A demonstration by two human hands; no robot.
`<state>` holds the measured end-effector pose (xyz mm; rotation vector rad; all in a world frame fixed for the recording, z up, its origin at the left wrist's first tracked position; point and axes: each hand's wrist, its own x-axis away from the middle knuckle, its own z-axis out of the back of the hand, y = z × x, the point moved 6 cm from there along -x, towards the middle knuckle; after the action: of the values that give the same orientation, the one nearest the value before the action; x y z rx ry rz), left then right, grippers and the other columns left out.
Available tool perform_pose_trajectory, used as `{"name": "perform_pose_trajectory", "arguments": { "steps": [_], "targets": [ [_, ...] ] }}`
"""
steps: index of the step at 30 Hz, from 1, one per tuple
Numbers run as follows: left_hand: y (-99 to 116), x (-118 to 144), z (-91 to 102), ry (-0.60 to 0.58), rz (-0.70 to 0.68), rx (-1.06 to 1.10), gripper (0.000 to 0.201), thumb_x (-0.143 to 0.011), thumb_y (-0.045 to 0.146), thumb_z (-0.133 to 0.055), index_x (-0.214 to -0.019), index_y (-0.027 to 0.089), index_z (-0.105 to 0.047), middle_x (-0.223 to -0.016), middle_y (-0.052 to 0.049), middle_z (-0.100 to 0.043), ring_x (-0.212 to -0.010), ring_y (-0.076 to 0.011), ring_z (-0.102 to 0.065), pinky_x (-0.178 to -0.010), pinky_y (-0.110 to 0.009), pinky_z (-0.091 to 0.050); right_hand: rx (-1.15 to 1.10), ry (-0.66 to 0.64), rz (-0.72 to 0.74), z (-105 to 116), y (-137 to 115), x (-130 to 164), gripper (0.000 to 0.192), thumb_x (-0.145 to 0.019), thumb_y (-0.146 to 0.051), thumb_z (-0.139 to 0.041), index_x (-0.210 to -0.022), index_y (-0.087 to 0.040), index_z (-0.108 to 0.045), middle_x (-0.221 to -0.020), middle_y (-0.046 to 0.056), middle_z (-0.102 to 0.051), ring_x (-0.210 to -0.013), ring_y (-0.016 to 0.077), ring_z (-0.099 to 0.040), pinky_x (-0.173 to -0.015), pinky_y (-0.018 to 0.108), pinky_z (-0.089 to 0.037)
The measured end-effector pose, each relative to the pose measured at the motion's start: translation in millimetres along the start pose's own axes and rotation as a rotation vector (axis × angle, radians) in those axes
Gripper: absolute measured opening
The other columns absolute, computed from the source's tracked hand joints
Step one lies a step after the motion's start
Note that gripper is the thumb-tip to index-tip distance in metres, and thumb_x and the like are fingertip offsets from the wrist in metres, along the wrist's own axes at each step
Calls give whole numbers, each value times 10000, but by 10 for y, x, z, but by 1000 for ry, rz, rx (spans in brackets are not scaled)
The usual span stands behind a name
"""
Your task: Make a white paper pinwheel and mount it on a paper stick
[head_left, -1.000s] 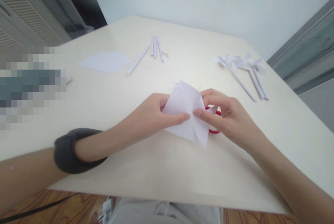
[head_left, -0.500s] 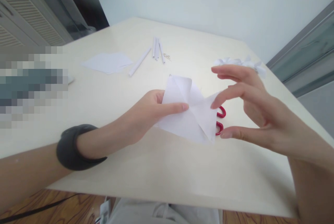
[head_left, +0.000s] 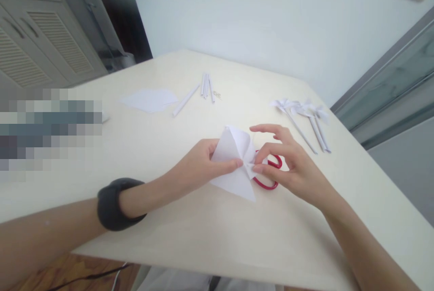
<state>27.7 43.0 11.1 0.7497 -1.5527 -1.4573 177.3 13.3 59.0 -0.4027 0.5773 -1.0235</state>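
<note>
- Table [head_left: 217, 237]: pale, plain top carrying everything I work with; I see no print or marking on it.
- Flat paper sheets [head_left: 149, 100]: lying at the far left, well apart from my hands, kept flat.
- Folded paper piece [head_left: 235, 164]: white, held just above the table near its middle, between both my hands. Its flaps are drawn in toward one central point, which is why both thumbs meet there. No writing on it.
- My left hand [head_left: 198, 166]: closed on the folded paper piece, thumb on top at the centre, fingers behind, pinning the flaps so they do not spring back.
- My right hand [head_left: 291, 169]: thumb and forefinger pinch the paper at that same centre from the other side; the remaining fingers are spread and lifted clear.
- Finished pinwheels [head_left: 301, 110]: set aside at the far right, sticks side by side.
- Red-handled scissors [head_left: 271, 176]: lying on the table under my right hand, partly hidden by the paper; no brand legible.
- Rolled paper sticks [head_left: 205, 85]: grouped at the far centre, one lying apart at an angle.
- Wristband [head_left: 117, 203]: dark, on my left forearm; no label readable.
</note>
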Motion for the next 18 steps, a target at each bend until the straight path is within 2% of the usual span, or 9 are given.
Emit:
{"name": "perform_pose_trajectory", "arguments": {
  "steps": [4, 8, 11, 18],
  "targets": [
    [77, 42, -8, 19, -51, -115, 208, -692, 338, -646, -781, 150, -646, -701, -23, -650, -645, -193, -591, -559, -264, -434, -50, -19, -24, -43, 21, -15, 92, -832, -263, -609, -743, -242, -621, -1336, 2, -422, -1241, 227, -375, -1009, 445, -318],
    [115, 59, -49, -61, -90, -170, 186, -713, 341, -602, -720, 156, -609, -648, 3, -552, -618, -161, -508, -547, -244, -382, -91, -12, -21, -55, -15, -9, 100, -832, -261, -607, -735, -236, -617, -1328, 9, -429, -1241, 232, -375, -1001, 453, -332],
    [61, 21, -33, -5, -90, -188, 204, -681, 355, -612, -664, 155, -572, -581, 19, -482, -559, -144, -443, -498, -232, -323, -117, -17, -49, -73, -22, 9, 85, -831, -279, -601, -755, -247, -620, -1333, -2, -424, -1225, 237, -381, -938, 423, -399],
    [-43, -41, -51, 24, -66, -143, 228, -648, 372, -629, -682, 177, -516, -661, -21, -571, -630, -188, -506, -536, -254, -374, -111, -9, -114, -110, 3, 41, 88, -825, -241, -577, -738, -249, -581, -1325, -41, -424, -1182, 222, -392, -939, 428, -404]
  ]
}}
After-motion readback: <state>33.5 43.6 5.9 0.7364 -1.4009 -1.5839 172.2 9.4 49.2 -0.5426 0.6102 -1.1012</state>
